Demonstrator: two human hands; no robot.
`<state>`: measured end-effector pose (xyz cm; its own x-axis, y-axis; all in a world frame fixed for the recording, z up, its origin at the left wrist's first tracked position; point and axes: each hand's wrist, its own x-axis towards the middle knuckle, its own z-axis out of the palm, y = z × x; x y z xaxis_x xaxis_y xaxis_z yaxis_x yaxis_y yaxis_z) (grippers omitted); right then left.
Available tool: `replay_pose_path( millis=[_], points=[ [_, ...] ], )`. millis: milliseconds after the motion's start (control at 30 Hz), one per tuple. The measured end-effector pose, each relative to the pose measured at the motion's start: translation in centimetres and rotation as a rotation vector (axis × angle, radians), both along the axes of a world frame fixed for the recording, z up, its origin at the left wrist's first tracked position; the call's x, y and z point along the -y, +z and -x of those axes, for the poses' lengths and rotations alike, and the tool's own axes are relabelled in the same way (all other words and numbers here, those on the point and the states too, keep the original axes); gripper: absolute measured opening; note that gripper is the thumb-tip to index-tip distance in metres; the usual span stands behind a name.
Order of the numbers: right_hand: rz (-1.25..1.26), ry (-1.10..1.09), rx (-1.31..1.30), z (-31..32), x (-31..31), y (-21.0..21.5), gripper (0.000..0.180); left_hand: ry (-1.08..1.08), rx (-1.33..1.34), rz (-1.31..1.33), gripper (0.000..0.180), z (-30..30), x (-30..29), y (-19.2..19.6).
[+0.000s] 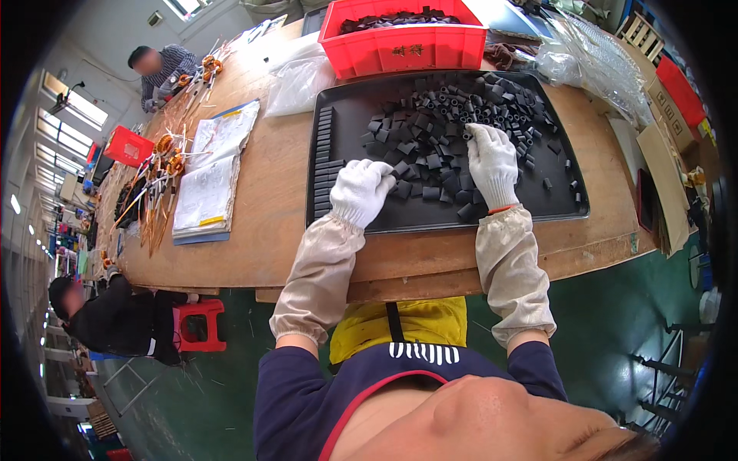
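Some short black tubes [323,146] are lined up along the black tray's [347,115] left side on the bench [280,180], most left loose; one seemingly pinched by right hand [493,160], left hand's [359,190] grip curled, contents unclear.

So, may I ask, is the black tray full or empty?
Partly full: the black tray holds loose black pieces heaped around its middle and others lined along its left side; bare surface shows between them.

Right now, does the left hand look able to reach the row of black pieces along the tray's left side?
Probably yes: the left hand is close beside the row of black pieces, and nothing visible blocks the way.
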<state>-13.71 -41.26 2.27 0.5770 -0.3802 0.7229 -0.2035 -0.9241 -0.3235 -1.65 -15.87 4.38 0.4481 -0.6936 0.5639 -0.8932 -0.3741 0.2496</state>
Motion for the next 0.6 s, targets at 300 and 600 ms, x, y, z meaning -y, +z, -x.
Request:
replay_pose_path(
  millis=[300, 600],
  points=[
    [0.123, 0.037, -0.140, -0.2, 0.0, -1.5, 0.037, 0.023, -0.751, 0.111, 0.021, 3.4, -1.2, -1.2],
    [0.019, -0.009, -0.301, -0.1, -0.1, -1.0, 0.027, -0.270, -1.394, 0.453, 0.015, 2.9, -1.3, -2.5]
  ],
)
